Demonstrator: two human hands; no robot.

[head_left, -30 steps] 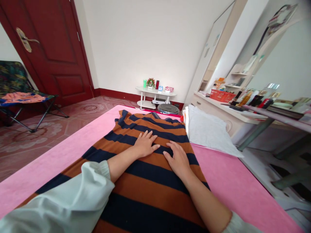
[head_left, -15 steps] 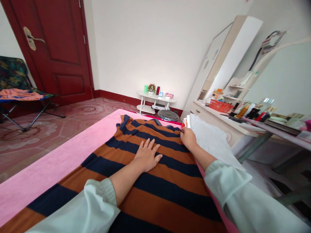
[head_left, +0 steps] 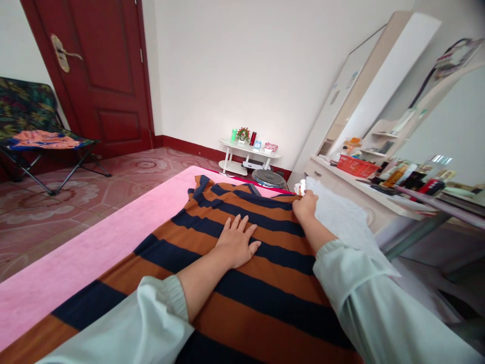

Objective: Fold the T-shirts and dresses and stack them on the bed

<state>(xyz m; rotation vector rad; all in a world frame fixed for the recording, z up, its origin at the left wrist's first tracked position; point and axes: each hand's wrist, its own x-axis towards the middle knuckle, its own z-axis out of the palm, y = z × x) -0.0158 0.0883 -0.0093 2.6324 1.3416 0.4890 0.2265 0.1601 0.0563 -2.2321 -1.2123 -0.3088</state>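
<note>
A brown and navy striped garment lies spread along a pink-covered bed. My left hand rests flat on its middle, fingers stretched out. My right hand reaches to the garment's far right edge, beside a folded white cloth, with its fingers curled on the striped fabric there. Pale sleeves cover both forearms.
A dresser with a red basket and several bottles stands right of the bed. A small white table sits by the far wall. A folding chair and a dark red door are at the left.
My right hand has left the middle of the garment and moved out to its far right edge, closing on the fabric. My left hand has stayed flat. The view has shifted slightly.
</note>
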